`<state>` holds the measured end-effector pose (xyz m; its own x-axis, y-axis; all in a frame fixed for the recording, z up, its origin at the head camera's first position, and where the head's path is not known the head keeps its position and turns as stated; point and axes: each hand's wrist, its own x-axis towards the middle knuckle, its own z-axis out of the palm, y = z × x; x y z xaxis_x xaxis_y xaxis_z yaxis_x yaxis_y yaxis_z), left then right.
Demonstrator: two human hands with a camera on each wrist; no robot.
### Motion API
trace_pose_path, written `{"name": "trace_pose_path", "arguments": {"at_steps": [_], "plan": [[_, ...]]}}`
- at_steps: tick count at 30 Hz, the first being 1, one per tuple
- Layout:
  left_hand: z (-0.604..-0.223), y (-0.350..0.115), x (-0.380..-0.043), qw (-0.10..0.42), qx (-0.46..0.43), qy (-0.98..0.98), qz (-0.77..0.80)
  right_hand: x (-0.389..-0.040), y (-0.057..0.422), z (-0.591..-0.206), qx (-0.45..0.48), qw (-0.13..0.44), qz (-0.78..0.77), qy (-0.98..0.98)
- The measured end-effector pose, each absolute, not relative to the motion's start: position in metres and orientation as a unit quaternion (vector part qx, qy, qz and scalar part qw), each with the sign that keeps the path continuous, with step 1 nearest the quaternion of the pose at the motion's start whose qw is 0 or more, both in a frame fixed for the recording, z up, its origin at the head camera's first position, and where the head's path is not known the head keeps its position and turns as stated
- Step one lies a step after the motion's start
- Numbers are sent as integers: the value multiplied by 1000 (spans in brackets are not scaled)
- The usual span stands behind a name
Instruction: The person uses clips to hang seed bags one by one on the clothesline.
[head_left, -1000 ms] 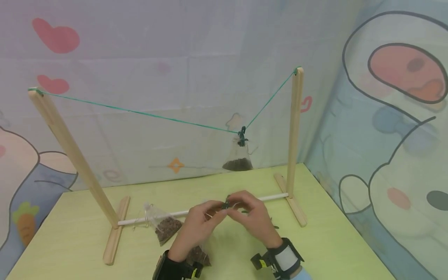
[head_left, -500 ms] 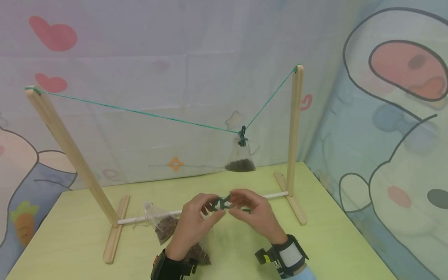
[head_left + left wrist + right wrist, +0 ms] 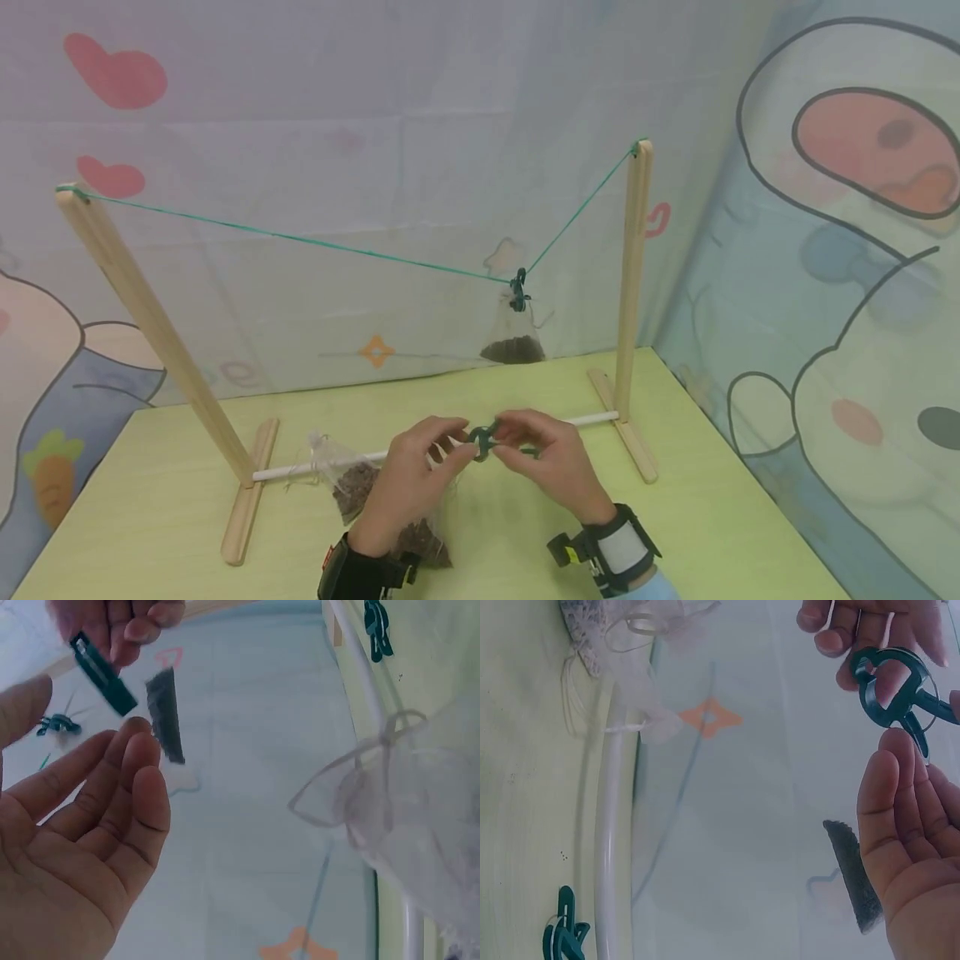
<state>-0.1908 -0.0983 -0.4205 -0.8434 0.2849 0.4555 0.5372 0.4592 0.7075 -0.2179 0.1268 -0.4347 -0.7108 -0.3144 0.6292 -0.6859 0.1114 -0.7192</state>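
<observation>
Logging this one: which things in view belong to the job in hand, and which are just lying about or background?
Likely in the job:
green clip in the right grip
loose clip on the table
green string
wooden frame
hanging bag
farther bag
nearer bag

Apparently just surroundings or worn gear:
printed backdrop
wrist straps

Green clip (image 3: 906, 697) shifted slightly rightward since previous head view.
</observation>
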Motion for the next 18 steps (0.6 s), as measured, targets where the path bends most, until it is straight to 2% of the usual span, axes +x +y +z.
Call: {"name": "trace_pose_path", "arguments": {"at_steps": [9,18], "plan": [[-425,-118,-194,161,-179,-891,-384,-219,130,-436,327,186,549,-747],[-426,-126,-194,19,-122,-937,-327,-221,128,-440,318,201,513,-771]]}}
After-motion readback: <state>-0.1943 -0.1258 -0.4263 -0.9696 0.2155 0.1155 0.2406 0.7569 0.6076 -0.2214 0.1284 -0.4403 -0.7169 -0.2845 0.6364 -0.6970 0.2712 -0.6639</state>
